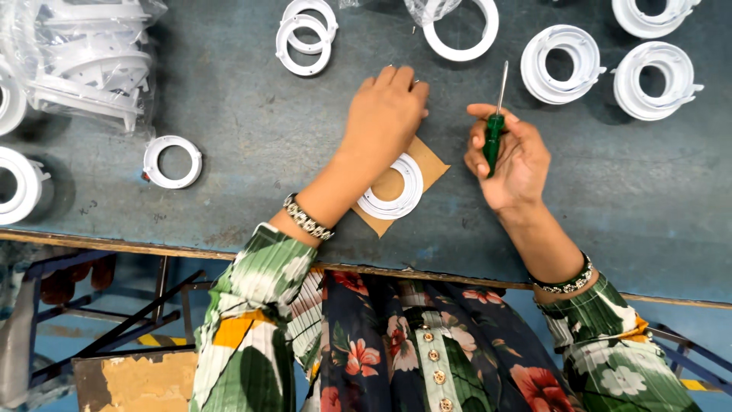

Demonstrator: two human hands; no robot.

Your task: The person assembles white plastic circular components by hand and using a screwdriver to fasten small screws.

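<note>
The right hand (509, 152) grips a green-handled screwdriver (496, 126) upright, shaft pointing away, while the left hand (385, 114) presses its fingers down on the worktop (252, 114) just beyond the white ring (391, 187) on brown card (435, 164) — nearer the left hand.

Eight round white plastic rings lie loose on the grey work table (229, 99): one small flat ring (173, 161) toward the left edge; two small rings stacked together (306, 34) by the far edge; one big plain ring (461, 29) by the far edge; three thick rings with clips (562, 63) in the far right corner; one flat ring (391, 187) on one brown card square (432, 164) by the near edge; two more white rings (15, 183) are cut off at the left edge; one clear plastic bag of white parts (84, 57) sits in the far left corner; one green-handled screwdriver (495, 130).
</note>
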